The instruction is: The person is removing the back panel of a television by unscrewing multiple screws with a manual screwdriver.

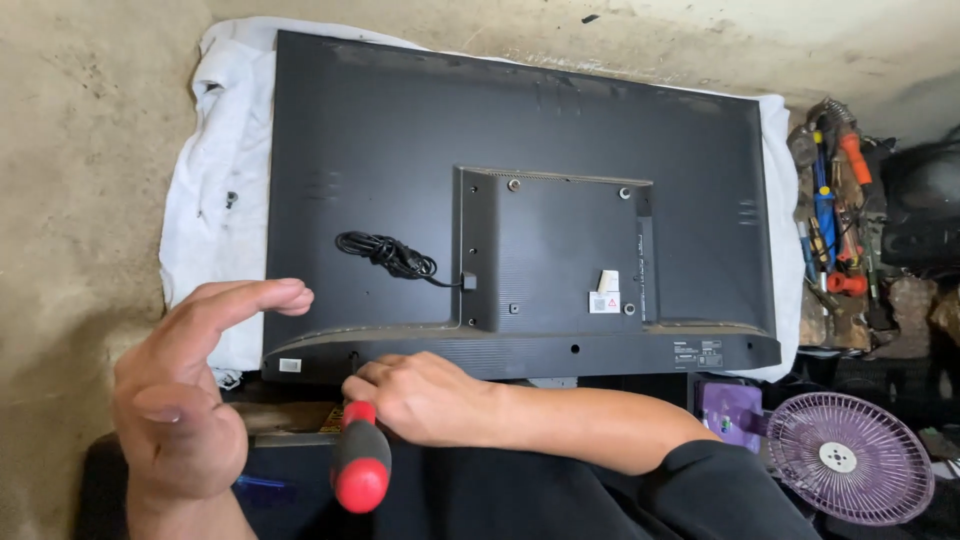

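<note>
Screwdriver (358, 455), with its red and black handle, is sitting nearest of all, low in the view, standing nearly upright with its tip meeting the near edge of the TV (520, 215). Right hand (425, 395) is clenching around the upper part of the handle, fingers curling over it close to the TV's lower rim, while the forearm in a black sleeve is reaching in from the right. Left hand (195, 385) is hovering released just to the left, palm turned inward, fingers stretched out and together, thumb folded across; it is gripping nothing, and its fingertips are lying just beside the TV's near left corner, whether touching it I cannot tell.

Beyond the hands, the TV is lying face down with its dark back up. A raised panel (555, 250) is sitting in the middle of that back, carrying a few screws and a small sticker. A black cord (390, 255), bundled in a loose knot, is resting on the back just left of the panel and running into its edge.

Under the TV, a white cloth (215, 200) is spreading out past the left and right sides, lying on a rough grey floor (80, 150).

To the right, a purple fan (850, 458) is sitting near the TV's near right corner. Farther back on that side, a clutter of tools (835, 210) with orange and blue handles is lying beside the cloth.
</note>
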